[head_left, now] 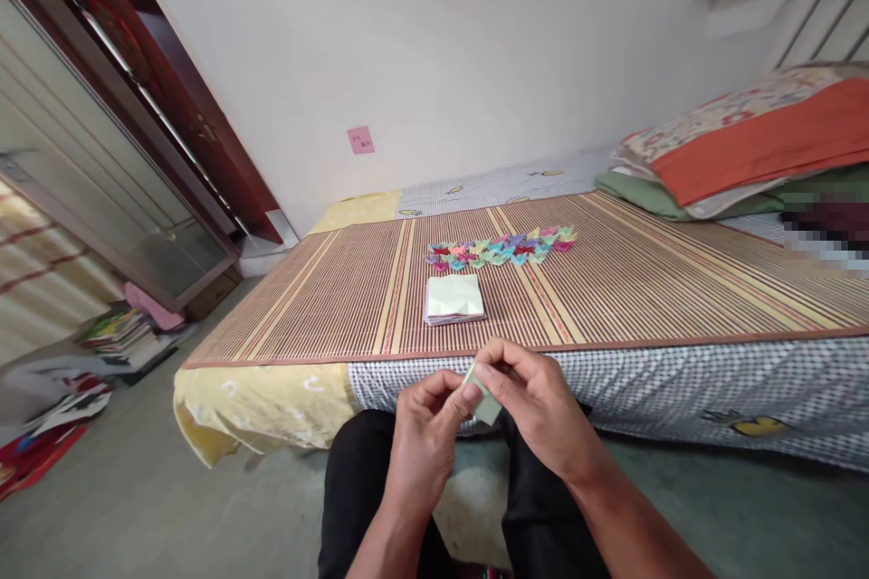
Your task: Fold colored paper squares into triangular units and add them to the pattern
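Note:
Over my knees, in front of the bed's edge, both hands pinch one small folded piece of pale green paper (pixel 487 407). My left hand (pixel 429 425) grips its left side between thumb and fingers. At its upper part, my right hand (pixel 536 398) is closed on it with thumb and forefinger. The fingers hide some of the folds. Just beyond lies a stack of square paper sheets (pixel 454 297), a creased pale green one on top. Behind the stack, several small folded paper pieces (pixel 502 248) in many colours stand in rows on the striped mat.
The striped mat (pixel 326 298) covers the bed, with checked and yellow cloth hanging over its front edge. Pillows and folded bedding (pixel 753 136) sit at the right. A pink note (pixel 360 140) is on the wall. Books (pixel 122 335) are piled on the left.

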Motion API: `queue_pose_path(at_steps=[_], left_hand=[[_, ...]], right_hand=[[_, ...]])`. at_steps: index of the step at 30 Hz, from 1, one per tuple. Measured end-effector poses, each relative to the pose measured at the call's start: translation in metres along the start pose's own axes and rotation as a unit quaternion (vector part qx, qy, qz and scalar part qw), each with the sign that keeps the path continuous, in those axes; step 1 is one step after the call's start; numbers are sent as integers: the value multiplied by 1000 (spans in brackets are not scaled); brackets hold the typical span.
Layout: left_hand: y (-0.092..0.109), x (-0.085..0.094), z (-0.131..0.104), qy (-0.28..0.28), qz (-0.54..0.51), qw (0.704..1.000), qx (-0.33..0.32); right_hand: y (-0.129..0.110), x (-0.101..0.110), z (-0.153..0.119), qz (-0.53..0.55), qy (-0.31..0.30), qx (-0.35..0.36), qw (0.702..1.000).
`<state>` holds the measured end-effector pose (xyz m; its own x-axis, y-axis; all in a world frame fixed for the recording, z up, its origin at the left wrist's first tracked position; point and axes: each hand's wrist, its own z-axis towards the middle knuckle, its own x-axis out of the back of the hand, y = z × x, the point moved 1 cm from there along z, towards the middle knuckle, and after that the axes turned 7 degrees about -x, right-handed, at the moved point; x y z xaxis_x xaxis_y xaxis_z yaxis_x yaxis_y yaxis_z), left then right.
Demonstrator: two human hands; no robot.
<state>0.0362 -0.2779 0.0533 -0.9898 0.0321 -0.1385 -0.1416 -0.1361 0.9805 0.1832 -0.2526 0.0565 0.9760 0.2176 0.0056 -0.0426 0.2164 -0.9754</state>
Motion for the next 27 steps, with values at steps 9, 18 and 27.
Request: queue_pose_path(at_steps=[9, 18, 27], left_hand=[[-4, 5, 4, 69, -66, 993, -67], [-7, 1, 2, 124, -39, 983, -126], [-9, -6, -5, 126, 58, 978, -153]], right_hand=[[1, 3, -3, -7, 3, -6, 1000], [-4, -2, -5, -40, 50, 8, 998], [-3, -2, -4, -85, 52, 36, 994]])
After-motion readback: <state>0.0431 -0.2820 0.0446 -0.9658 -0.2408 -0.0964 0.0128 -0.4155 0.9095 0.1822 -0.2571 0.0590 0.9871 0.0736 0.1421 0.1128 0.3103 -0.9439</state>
